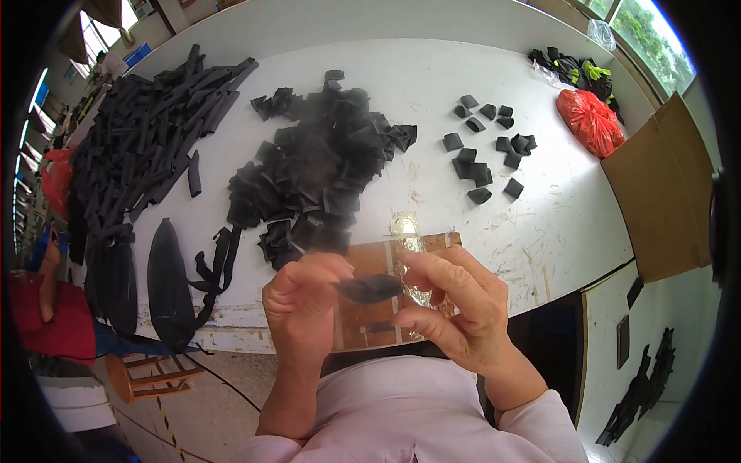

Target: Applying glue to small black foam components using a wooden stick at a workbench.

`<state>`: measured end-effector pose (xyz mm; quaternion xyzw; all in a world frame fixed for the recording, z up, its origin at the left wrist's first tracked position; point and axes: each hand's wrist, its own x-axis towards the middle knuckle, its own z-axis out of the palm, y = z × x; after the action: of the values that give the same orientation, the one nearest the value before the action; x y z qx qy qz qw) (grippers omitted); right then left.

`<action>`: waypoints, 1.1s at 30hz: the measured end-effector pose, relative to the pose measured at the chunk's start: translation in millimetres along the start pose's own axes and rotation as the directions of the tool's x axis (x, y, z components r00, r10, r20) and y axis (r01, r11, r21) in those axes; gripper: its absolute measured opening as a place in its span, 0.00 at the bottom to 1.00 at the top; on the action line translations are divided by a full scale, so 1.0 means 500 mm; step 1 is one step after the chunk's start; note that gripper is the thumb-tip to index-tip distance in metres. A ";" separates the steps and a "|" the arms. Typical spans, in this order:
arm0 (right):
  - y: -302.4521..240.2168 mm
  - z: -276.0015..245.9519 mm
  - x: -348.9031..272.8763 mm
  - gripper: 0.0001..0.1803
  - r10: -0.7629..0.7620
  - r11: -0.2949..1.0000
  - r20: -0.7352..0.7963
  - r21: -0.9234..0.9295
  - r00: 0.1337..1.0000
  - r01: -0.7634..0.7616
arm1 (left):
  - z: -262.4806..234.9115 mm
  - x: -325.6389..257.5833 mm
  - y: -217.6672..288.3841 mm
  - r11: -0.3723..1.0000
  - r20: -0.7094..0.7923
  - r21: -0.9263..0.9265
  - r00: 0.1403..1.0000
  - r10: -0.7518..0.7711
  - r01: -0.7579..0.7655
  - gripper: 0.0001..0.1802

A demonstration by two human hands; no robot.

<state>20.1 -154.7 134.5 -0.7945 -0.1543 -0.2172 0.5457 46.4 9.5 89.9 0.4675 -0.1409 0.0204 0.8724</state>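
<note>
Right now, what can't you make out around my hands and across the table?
All in the head view:
- Brown board: its right side is partly covered by your right hand.
- Black piece: its left end is hidden by your left hand's fingers, its edges blurred.
- Red bag: its contents are hidden by its plastic.
- Co-worker in red: cut off by the dark rim at left.

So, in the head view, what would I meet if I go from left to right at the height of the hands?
Red shirt, tapered black fabric, black straps, left hand, held black piece, right hand, cardboard.
</note>
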 end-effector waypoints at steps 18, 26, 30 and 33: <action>0.037 0.011 0.027 0.07 -0.267 0.945 0.151 -0.152 0.952 0.290 | 0.002 -0.003 0.003 1.000 -0.055 0.016 0.998 0.019 -0.018 0.02; 0.073 0.031 -0.012 0.08 -0.204 0.973 0.092 -0.090 0.975 0.212 | 0.042 0.005 0.020 0.915 -0.010 0.392 0.993 0.114 -0.101 0.08; 0.054 0.020 0.004 0.12 -0.239 0.958 0.136 -0.128 0.961 0.256 | 0.033 0.026 0.033 0.701 0.253 0.655 0.956 0.148 -0.282 0.05; 0.049 0.023 0.005 0.13 -0.249 0.947 0.170 -0.163 0.953 0.277 | 0.013 0.024 0.021 0.765 0.253 0.577 0.953 0.164 -0.285 0.05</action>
<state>36.2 -153.0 112.8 -0.8278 -0.2779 -0.2425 0.4227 54.9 8.7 105.1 0.7020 -0.2634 0.1251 0.6498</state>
